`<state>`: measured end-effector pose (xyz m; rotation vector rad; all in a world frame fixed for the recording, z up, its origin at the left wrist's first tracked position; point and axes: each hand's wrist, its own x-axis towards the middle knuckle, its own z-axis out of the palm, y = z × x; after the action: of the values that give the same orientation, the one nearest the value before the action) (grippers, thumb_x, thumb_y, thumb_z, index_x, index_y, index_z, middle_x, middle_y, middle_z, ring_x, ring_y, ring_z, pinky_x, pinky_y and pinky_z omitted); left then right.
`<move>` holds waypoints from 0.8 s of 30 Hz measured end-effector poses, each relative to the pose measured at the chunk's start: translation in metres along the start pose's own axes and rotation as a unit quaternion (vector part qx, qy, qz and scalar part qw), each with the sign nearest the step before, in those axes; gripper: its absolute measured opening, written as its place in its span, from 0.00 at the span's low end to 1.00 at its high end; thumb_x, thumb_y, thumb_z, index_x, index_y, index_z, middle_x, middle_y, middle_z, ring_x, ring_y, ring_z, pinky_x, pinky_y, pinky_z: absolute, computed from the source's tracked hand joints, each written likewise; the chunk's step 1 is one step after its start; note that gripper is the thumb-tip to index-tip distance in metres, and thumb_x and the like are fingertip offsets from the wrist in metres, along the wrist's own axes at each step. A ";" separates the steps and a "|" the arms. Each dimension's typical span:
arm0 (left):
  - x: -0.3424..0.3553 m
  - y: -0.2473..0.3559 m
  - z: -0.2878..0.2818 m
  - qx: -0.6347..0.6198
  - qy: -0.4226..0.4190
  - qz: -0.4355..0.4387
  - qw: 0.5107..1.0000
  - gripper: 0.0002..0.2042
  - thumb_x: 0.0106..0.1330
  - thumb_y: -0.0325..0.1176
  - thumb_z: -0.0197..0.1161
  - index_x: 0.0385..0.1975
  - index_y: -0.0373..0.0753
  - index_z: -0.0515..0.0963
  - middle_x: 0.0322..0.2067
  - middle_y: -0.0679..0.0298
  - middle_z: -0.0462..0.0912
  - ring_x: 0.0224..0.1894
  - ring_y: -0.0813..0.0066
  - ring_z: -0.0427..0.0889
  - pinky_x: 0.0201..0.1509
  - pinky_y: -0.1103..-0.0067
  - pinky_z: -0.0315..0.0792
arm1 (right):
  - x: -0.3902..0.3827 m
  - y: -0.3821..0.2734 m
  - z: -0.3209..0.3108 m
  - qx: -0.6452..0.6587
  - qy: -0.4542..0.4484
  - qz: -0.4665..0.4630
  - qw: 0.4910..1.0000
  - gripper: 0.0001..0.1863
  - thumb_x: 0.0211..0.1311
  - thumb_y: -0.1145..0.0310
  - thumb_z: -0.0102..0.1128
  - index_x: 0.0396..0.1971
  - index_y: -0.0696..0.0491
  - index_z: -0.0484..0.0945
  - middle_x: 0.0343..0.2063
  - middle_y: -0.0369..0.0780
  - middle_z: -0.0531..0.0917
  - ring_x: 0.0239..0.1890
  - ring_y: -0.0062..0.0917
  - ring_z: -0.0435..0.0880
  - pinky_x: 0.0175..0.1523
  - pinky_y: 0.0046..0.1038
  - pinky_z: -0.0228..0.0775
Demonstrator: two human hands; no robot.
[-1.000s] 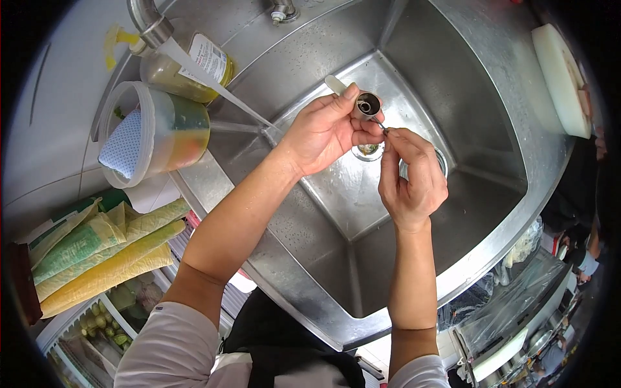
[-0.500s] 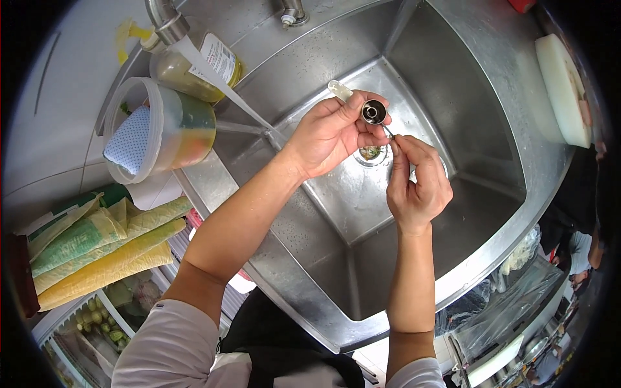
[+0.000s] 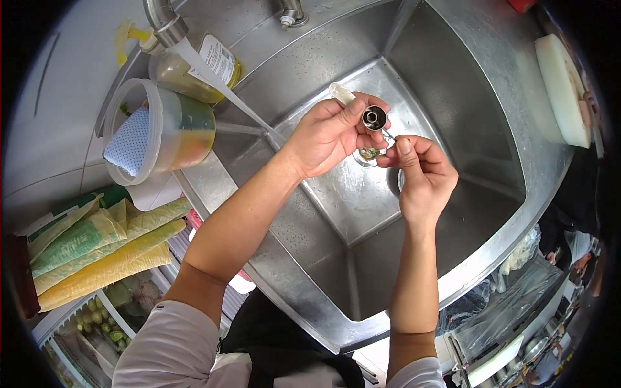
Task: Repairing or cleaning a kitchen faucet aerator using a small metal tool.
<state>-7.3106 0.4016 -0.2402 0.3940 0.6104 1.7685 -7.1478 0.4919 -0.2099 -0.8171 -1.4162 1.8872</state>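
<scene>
Over the steel sink, my left hand is closed around a small round metal cup with a ring inside, its mouth facing up. A pale, narrow, round-ended piece sticks out past the left fingers; whether it belongs to the cup, I cannot tell. My right hand pinches a thin metal stem just below and right of the cup; the fingers hide where it ends. Beneath the hands lies the drain, with food scraps in it. A rounded edge beside the right hand is mostly hidden.
Water runs from the faucet into the sink's left side. A plastic tub with a blue dotted cloth and a soap pump bottle stand at left. A white block rests on the right rim.
My right hand has shifted slightly right, and its fingers have opened out a little around the pinch. The left hand and the metal cup have barely moved.
</scene>
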 end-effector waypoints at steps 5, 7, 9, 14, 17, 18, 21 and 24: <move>-0.001 0.002 0.001 -0.002 0.001 -0.001 1.000 0.19 0.80 0.43 0.52 0.54 0.30 0.77 0.44 0.58 0.82 0.43 0.68 0.85 0.52 0.71 0.80 | 0.004 -0.003 -0.001 0.001 -0.011 0.057 0.998 0.09 0.71 0.73 0.64 0.39 0.65 0.82 0.29 0.43 0.86 0.27 0.25 0.87 0.36 0.26 0.84; -0.001 0.003 0.001 0.021 -0.007 -0.003 1.000 0.21 0.80 0.45 0.51 0.55 0.30 0.75 0.45 0.57 0.81 0.43 0.70 0.84 0.53 0.71 0.80 | 0.007 -0.002 -0.011 0.159 -0.074 0.164 0.971 0.09 0.72 0.72 0.61 0.38 0.65 0.82 0.28 0.43 0.86 0.25 0.27 0.87 0.35 0.27 0.85; 0.000 0.002 0.003 0.043 -0.017 -0.005 0.999 0.23 0.80 0.47 0.51 0.56 0.29 0.73 0.46 0.55 0.80 0.43 0.72 0.83 0.55 0.70 0.79 | 0.014 -0.001 -0.025 0.242 -0.108 0.230 0.936 0.09 0.72 0.72 0.60 0.38 0.64 0.82 0.28 0.43 0.86 0.24 0.28 0.87 0.34 0.28 0.85; -0.001 0.002 0.003 0.026 -0.044 -0.012 0.999 0.22 0.80 0.46 0.52 0.56 0.30 0.72 0.45 0.56 0.80 0.44 0.73 0.82 0.56 0.70 0.78 | 0.014 -0.004 -0.019 0.272 -0.071 0.295 0.913 0.08 0.72 0.74 0.59 0.41 0.64 0.82 0.30 0.44 0.87 0.27 0.28 0.89 0.34 0.28 0.86; -0.001 0.000 0.001 0.023 -0.023 -0.009 0.999 0.21 0.80 0.46 0.51 0.56 0.30 0.72 0.46 0.57 0.80 0.44 0.72 0.82 0.56 0.70 0.78 | 0.012 -0.001 -0.006 0.191 0.009 0.210 0.959 0.08 0.68 0.78 0.62 0.43 0.66 0.82 0.32 0.45 0.88 0.31 0.29 0.90 0.38 0.29 0.88; -0.001 0.000 0.000 0.023 -0.023 -0.008 0.999 0.21 0.80 0.46 0.51 0.56 0.30 0.72 0.46 0.57 0.80 0.44 0.72 0.82 0.56 0.70 0.78 | 0.011 -0.002 -0.002 0.191 0.008 0.210 0.959 0.08 0.68 0.78 0.62 0.43 0.66 0.82 0.32 0.45 0.88 0.31 0.29 0.90 0.38 0.29 0.88; -0.001 0.000 -0.001 0.007 -0.027 -0.007 1.000 0.21 0.81 0.45 0.51 0.56 0.31 0.72 0.46 0.57 0.80 0.45 0.72 0.82 0.56 0.70 0.78 | 0.007 -0.006 0.000 0.036 0.042 0.132 0.990 0.11 0.63 0.81 0.68 0.45 0.68 0.83 0.35 0.48 0.88 0.34 0.30 0.90 0.44 0.31 0.88; 0.000 0.001 0.001 -0.014 -0.014 -0.011 1.000 0.20 0.81 0.45 0.50 0.56 0.31 0.72 0.46 0.57 0.80 0.44 0.72 0.82 0.56 0.70 0.78 | 0.004 -0.006 0.002 -0.016 0.029 0.058 0.998 0.11 0.63 0.81 0.68 0.45 0.68 0.83 0.34 0.47 0.88 0.35 0.29 0.90 0.44 0.28 0.87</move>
<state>-7.3104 0.4015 -0.2388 0.3903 0.5672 1.7457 -7.1508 0.4957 -0.2044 -0.9803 -1.3941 1.9141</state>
